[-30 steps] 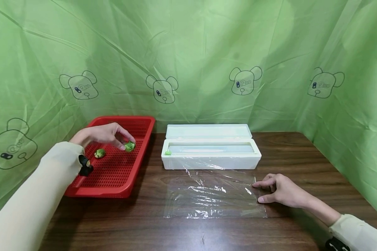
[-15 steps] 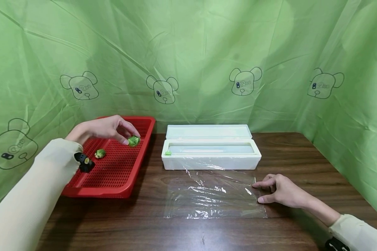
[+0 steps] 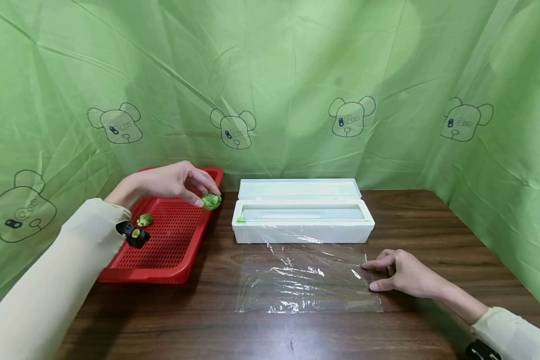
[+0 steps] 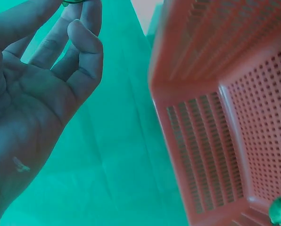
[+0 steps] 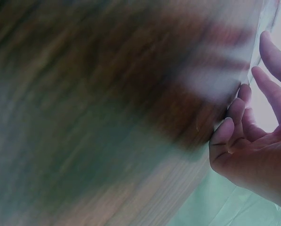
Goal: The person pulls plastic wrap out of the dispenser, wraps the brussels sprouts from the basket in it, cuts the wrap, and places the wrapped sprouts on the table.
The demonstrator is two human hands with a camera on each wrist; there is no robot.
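Observation:
My left hand (image 3: 175, 181) pinches a Brussels sprout (image 3: 211, 201) between thumb and fingertips, raised over the right rim of the red basket (image 3: 155, 275). In the left wrist view only a sliver of that sprout shows at the top edge. A second Brussels sprout (image 3: 145, 220) lies inside the basket. Cling film (image 3: 297, 282) stretches flat over the table from the white dispenser box (image 3: 302, 233). At the film's right edge rests my right hand (image 3: 405, 274), thumb and forefinger extended and apart, the other fingers bent in.
The dispenser's lid (image 3: 299, 188) stands raised at the back, and a small green slider (image 3: 241, 219) sits at the left of its front edge. Green cloth (image 3: 292, 100) walls surround the brown wooden table (image 3: 324, 335).
My left hand has lifted the Brussels sprout from over the basket's floor and carried it rightward to the rim. My right hand and the film have stayed in place.

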